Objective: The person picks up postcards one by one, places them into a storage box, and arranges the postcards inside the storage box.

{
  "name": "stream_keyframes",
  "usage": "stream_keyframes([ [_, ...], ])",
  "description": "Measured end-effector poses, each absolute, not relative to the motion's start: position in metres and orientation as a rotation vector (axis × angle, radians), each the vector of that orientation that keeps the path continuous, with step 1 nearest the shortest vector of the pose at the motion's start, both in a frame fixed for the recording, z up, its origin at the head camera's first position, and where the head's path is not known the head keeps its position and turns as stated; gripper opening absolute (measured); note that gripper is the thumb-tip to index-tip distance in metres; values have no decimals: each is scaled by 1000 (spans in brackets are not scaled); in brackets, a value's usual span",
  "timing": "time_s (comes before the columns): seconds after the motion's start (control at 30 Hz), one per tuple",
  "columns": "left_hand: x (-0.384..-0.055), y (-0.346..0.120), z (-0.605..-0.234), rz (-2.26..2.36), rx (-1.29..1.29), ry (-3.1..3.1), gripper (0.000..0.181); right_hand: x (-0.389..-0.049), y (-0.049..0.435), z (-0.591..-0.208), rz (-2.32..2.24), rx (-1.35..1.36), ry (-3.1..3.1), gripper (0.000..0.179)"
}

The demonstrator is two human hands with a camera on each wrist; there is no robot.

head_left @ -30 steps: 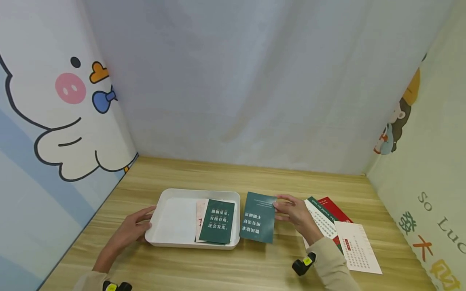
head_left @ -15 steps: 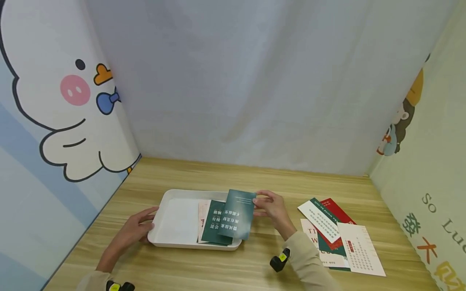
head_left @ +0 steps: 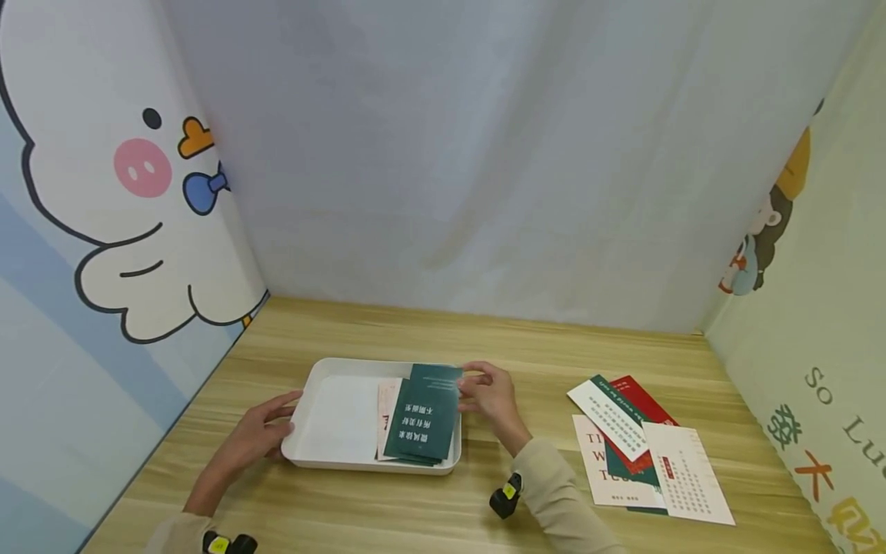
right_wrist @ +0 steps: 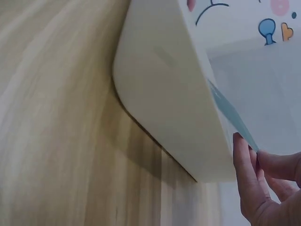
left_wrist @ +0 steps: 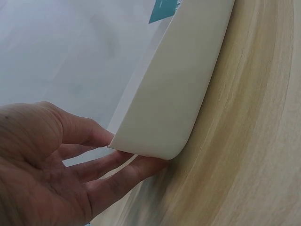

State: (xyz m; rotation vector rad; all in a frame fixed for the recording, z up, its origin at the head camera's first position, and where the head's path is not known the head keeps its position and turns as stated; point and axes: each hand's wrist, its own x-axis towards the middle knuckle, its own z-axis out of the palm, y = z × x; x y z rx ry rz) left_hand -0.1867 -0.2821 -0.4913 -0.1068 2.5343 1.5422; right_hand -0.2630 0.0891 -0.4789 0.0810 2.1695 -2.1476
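Note:
A white rectangular tray (head_left: 331,419) sits on the wooden table. My left hand (head_left: 258,435) grips its left end; in the left wrist view the thumb lies at the rim and the fingers against the outer wall (left_wrist: 164,89). Over the tray's right part, my right hand (head_left: 490,398) pinches a dark green card (head_left: 431,396) with pale print by its right edge. In the right wrist view this card (right_wrist: 230,110) tilts across the rim between thumb and fingers. Beneath it, a pink-printed card (head_left: 384,412) shows in the tray; other green cards are mostly covered.
Several loose cards overlap on the table to the right: a red card (head_left: 640,396), a white-and-green card (head_left: 609,419), a cream card with red letters (head_left: 595,469) and a cream card with small print (head_left: 692,477). A grey curtain (head_left: 484,169) closes the back.
My right hand has carried the green card leftward from beside the tray to over the cards inside, and lowered it. The left hand keeps its grip on the tray.

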Motion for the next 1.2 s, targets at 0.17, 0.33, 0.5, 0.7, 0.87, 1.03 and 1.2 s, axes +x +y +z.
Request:
stream_keyframes([
  [0.17,-185,-281,-492,1536,-109,2546,59,-260,81,-482,-2054,-22,2314,26],
  [0.33,-182,-284,-491,1519,-119,2572,58,-258,73,-481,-1982,-123,2396,25],
  [0.5,-179,-284,-494,1545,-124,2549,58,-257,73,-478,-1887,-109,2447,25],
  [0.7,-180,-282,-492,1549,-112,2563,57,-255,73,-475,-1803,-118,2555,25],
  [0.87,-182,-279,-493,1543,-91,2558,57,-252,77,-475,-1713,-90,2665,29],
  [1.03,-183,-280,-494,1549,-103,2550,58,-250,81,-473,-1712,-92,2689,25],
  [1.2,-185,-282,-494,1543,-131,2539,58,-248,88,-473,-1674,-154,2729,23],
])
